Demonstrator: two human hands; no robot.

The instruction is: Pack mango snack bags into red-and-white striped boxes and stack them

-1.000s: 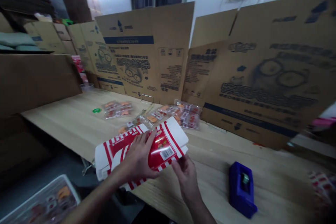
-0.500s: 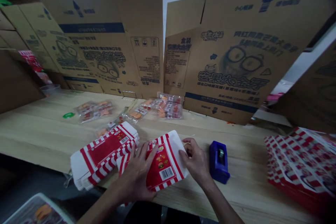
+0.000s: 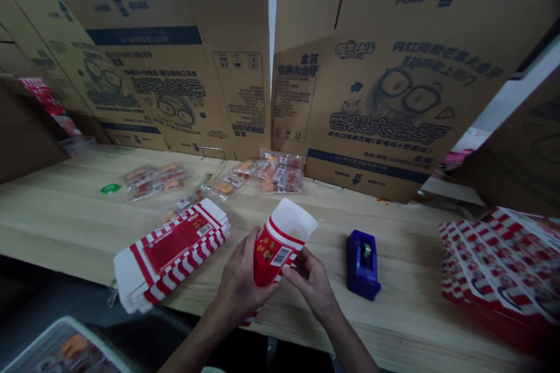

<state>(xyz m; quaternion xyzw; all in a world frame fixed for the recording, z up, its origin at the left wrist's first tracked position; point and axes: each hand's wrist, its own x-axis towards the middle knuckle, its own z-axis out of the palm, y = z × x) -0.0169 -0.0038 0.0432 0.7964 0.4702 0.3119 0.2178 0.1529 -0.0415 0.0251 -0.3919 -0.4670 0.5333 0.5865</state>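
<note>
A red-and-white striped carton [image 3: 275,249] with a barcode is held up near the table's front edge, its white top end popped open. Wrapped around its left side, my left hand [image 3: 245,274] grips it. At its lower right edge are the fingers of my right hand [image 3: 308,280], curled and pinching the carton's side; some fingertips are hidden behind it. To the left lies a stack of flat striped cartons [image 3: 175,250]. A blue tape dispenser [image 3: 363,265] stands to the right of my right hand.
Clear packets of sweets [image 3: 282,173] lie along the back, with more packets [image 3: 155,179] and a green ring [image 3: 111,188] farther left. Tall cardboard sheets [image 3: 376,87] form a wall behind. Printed striped boxes [image 3: 499,268] sit at right. A white tub [image 3: 65,326] is at lower left.
The flat carton has been lifted off the table, turned and squeezed open into a tube. My left hand has gone from lying flat on it to gripping its side.
</note>
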